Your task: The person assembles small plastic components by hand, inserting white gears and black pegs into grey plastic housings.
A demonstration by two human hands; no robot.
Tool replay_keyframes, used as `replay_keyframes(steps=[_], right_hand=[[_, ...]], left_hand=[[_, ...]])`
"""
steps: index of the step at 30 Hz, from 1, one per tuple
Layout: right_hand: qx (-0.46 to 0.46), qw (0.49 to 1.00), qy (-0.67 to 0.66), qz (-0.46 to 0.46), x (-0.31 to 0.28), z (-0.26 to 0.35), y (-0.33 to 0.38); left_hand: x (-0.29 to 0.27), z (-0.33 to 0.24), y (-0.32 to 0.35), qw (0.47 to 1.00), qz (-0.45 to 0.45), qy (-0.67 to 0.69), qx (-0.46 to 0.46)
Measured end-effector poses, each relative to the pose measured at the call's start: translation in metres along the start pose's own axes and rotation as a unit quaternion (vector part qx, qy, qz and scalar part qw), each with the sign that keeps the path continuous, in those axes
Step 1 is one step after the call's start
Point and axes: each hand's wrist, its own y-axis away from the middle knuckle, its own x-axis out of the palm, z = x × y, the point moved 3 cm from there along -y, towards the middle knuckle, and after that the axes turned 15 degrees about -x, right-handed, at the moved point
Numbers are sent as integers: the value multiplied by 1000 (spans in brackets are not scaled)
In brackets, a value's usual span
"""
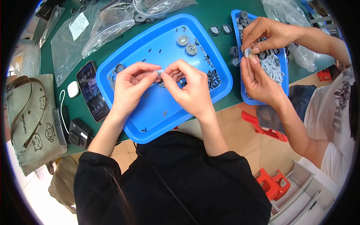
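1. A small white piece (159, 72) was held up over the middle of the near blue tray (135, 56), between the person's two hands.
2. The left hand (131, 84) pinched it by thumb and fingertips; the right hand (189, 84) gripped its other end the same way.
3. In that tray, two round grey parts (187, 45) lay beyond the hands, and many small black bits (213, 79) were scattered toward the right side.
4. To the right, a co-worker's hands (260, 80) pinched a pale piece above a narrower blue tray (252, 102) of white and grey parts.
5. Left of the near tray, a phone (93, 93) lay on the green table (225, 9), with a white case (73, 89) just beside it.
6. Farther left was a greenish cloth bag (32, 123).
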Motion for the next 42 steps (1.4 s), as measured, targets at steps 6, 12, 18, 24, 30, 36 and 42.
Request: replay_keyframes(steps=[6,12,18,24,30,36,42], right_hand=[[2,1000,0,-3,-1,2,-1],[0,1000,3,-9,-1,1,-1],[-78,996,32,-11,-2,8,-4],[-64,997,18,-28,-2,6,-2],[-69,997,25,-32,-3,3,-1],[-59,997,25,-39,-2,3,-1],[-51,998,5,-34,-2,2,-1]], left_hand=[[-1,2,-1,1000,6,-9,5],[-2,3,-2,1000,6,-5,2],[-5,3,-3,998,33,42,-21],[-7,5,-4,989,49,123,-67],[-6,4,-5,978,74,171,-94],[-7,4,-4,973,95,187,-93],[-7,4,-4,971,105,192,-96]])
